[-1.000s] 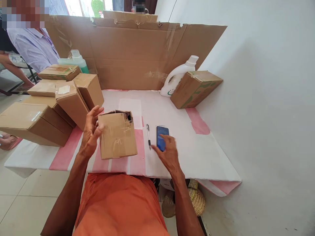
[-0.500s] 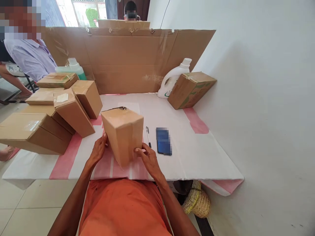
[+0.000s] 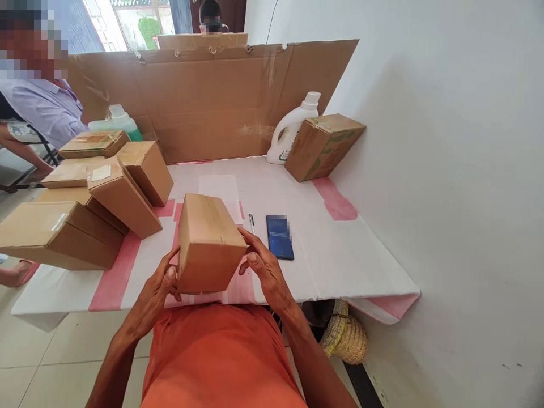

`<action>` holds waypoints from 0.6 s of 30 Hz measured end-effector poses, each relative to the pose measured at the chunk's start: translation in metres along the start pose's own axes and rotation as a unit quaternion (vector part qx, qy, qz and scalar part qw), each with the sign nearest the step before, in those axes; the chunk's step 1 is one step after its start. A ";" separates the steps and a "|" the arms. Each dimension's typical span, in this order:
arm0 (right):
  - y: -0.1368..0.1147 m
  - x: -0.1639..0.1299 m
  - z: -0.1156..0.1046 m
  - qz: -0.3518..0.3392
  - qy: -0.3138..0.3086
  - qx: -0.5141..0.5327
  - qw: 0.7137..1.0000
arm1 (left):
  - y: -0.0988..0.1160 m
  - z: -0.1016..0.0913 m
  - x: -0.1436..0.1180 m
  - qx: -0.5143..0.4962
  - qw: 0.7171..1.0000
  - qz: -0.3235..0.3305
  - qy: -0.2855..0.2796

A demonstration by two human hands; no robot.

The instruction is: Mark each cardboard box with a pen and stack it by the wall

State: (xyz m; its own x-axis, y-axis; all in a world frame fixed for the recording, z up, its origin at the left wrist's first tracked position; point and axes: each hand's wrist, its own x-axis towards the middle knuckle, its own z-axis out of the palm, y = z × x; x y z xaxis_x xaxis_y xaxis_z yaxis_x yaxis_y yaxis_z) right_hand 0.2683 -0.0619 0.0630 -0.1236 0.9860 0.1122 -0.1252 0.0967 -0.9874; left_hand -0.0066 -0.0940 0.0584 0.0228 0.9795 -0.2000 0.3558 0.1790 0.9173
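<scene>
A plain brown cardboard box [image 3: 211, 266] sits in front of me near the table's front edge, between my two hands. Its taped top [image 3: 208, 218] faces up and its near side faces me. My left hand [image 3: 160, 289] presses its fingers to the box's left side, thumb toward me. At the right side, my right hand [image 3: 266, 271] touches the box by its upper right corner with bent, partly spread fingers. Between them the hands hold the box; its underside is hidden. Just right of my right fingers lie a pen [image 3: 251, 222] and a dark phone [image 3: 280, 238].
Several cardboard boxes [image 3: 91, 235] crowd the table's left side, by a bottle of green liquid [image 3: 123, 122]. A cardboard panel [image 3: 212, 102] stands at the back. A white jug [image 3: 293, 127] and a leaning box [image 3: 325, 147] are right. One person [image 3: 42, 107] sits left; another is behind the panel.
The box has turned over between my hands, so a different, seamed face is now on top. My right hand has shifted its fingers up the box's right side. The view has moved slightly.
</scene>
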 end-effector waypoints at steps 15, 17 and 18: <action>0.060 0.068 0.043 0.011 -0.068 -0.130 0.989 | 0.003 -0.006 0.083 -0.099 0.975 0.095 0.177; 0.080 0.072 0.051 0.036 -0.066 -0.153 0.985 | -0.009 -0.014 0.109 -0.101 0.969 0.091 0.204; 0.087 0.074 0.054 0.040 -0.062 -0.163 0.984 | -0.014 -0.018 0.121 -0.101 0.968 0.090 0.212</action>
State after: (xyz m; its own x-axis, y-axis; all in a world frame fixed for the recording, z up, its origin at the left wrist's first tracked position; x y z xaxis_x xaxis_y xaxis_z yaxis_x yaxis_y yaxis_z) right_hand 0.1951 0.0116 -0.0083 -0.2418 0.9700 0.0260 0.2090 0.0782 -0.9748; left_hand -0.0254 0.0241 0.0269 -0.3332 0.9386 0.0893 0.1916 -0.0253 0.9812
